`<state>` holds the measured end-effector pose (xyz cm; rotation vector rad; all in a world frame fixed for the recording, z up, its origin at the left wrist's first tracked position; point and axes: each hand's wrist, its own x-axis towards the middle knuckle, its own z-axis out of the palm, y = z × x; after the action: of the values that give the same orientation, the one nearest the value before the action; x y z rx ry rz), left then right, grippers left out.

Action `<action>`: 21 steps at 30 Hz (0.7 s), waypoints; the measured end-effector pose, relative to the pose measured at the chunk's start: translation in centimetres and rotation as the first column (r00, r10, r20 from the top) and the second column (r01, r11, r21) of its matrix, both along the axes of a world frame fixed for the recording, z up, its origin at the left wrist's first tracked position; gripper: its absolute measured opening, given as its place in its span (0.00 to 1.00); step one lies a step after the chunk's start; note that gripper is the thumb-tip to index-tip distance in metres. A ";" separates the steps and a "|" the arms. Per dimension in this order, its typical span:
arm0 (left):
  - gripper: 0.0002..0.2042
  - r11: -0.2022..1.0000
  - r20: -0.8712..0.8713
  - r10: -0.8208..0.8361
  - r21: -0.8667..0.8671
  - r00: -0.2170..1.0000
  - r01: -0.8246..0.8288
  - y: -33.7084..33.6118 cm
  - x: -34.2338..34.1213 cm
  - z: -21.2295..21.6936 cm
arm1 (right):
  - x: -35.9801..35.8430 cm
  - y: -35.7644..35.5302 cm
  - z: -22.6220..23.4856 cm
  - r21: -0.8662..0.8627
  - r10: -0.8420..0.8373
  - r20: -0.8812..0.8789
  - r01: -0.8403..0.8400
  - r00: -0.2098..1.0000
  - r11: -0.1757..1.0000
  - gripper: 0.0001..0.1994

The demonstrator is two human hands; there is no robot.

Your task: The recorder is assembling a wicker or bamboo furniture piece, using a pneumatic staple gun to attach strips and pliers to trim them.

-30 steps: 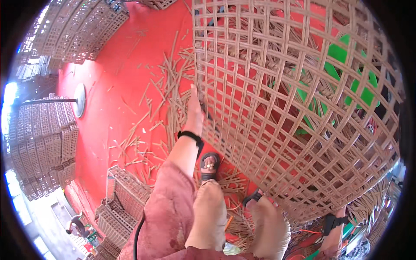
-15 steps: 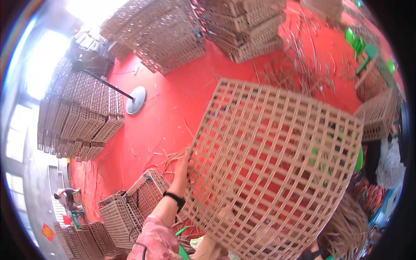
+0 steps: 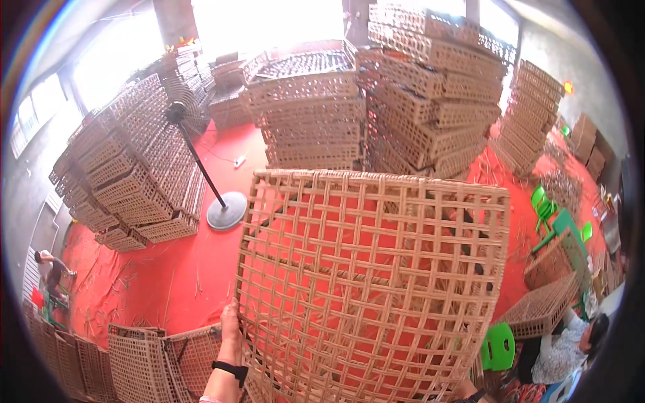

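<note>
A large rectangular open-weave basket (image 3: 403, 182), brown and apparently of rattan-like strips, is held up in front of me. Red floor shows through its grid. My left hand (image 3: 230, 332), with a black band at the wrist, is closed on its left edge, the thumb lying along the rim. My right hand (image 3: 465, 388) is at the lower right edge, mostly hidden behind the weave; a dark band shows at that wrist. Its fingers cannot be made out, but it supports the basket there.
Tall stacks of similar baskets (image 3: 309, 124) stand at the back and left. A pedestal fan (image 3: 227, 211) is at left. More baskets (image 3: 140, 363) lie lower left. A green stool (image 3: 498, 346) and a seated person (image 3: 563, 352) are at right; another person (image 3: 54, 272) sits far left.
The basket has tilted more upright and turned, its far rim now roughly level across the view. My view has lifted, showing more stacks and windows. Both hands stay at the basket.
</note>
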<state>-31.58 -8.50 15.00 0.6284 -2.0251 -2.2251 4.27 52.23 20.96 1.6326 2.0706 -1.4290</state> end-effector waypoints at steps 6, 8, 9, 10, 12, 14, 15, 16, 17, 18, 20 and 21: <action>0.18 0.995 -0.213 -0.041 0.079 0.976 0.059 3.7 -10.4 11.2 | -10.1 3.4 -0.1 0.229 0.231 0.044 -0.235 0.972 0.945 0.23; 0.17 0.992 -0.224 -0.063 0.088 0.973 0.085 4.7 -13.7 13.3 | -14.0 4.5 -1.9 0.288 0.330 0.042 -0.328 0.943 0.900 0.23; 0.17 0.994 -0.286 -0.048 0.082 0.957 0.074 5.2 -15.5 14.1 | -16.3 5.2 -2.6 0.322 0.383 0.040 -0.375 0.923 0.869 0.23; 0.16 0.995 -0.346 -0.035 0.075 0.938 0.064 5.7 -17.3 15.0 | -18.6 5.5 -3.8 0.361 0.450 0.043 -0.434 0.892 0.825 0.23; 0.14 0.998 -0.404 -0.022 0.039 0.914 0.041 7.9 -21.6 18.1 | -23.9 6.8 -5.6 0.436 0.531 0.063 -0.502 0.845 0.747 0.23; 0.12 1.000 -0.400 -0.017 -0.019 0.916 0.010 9.6 -26.3 21.8 | -29.0 6.4 -7.0 0.480 0.586 0.075 -0.544 0.807 0.688 0.23; 0.12 0.995 -0.353 -0.071 0.042 0.933 0.091 10.3 -28.7 23.9 | -31.1 6.2 -7.2 0.494 0.600 0.067 -0.549 0.797 0.674 0.24; 0.13 0.996 -0.359 -0.088 -0.023 0.929 0.085 10.7 -31.5 25.7 | -33.0 6.0 -7.0 0.513 0.603 0.069 -0.547 0.795 0.662 0.24; 0.14 0.995 -0.363 -0.090 -0.080 0.927 0.066 11.0 -34.0 27.3 | -35.2 6.0 -7.5 0.539 0.624 0.084 -0.562 0.777 0.628 0.24; 0.15 0.991 -0.410 -0.098 -0.125 0.907 0.051 11.7 -36.7 28.9 | -37.7 5.7 -7.7 0.563 0.651 0.080 -0.573 0.755 0.596 0.24; 0.17 0.991 -0.482 -0.105 -0.121 0.870 0.053 13.0 -42.0 32.7 | -42.8 4.5 -8.3 0.606 0.695 0.070 -0.584 0.715 0.540 0.24; 0.16 0.971 -0.572 -0.102 -0.235 0.814 -0.044 13.9 -45.3 34.0 | -45.0 3.8 -8.4 0.628 0.711 0.066 -0.583 0.700 0.516 0.24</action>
<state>-76.91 5.36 49.03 -0.1130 -1.9141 -1.8218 -40.74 56.08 12.58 0.5886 3.0146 -0.6884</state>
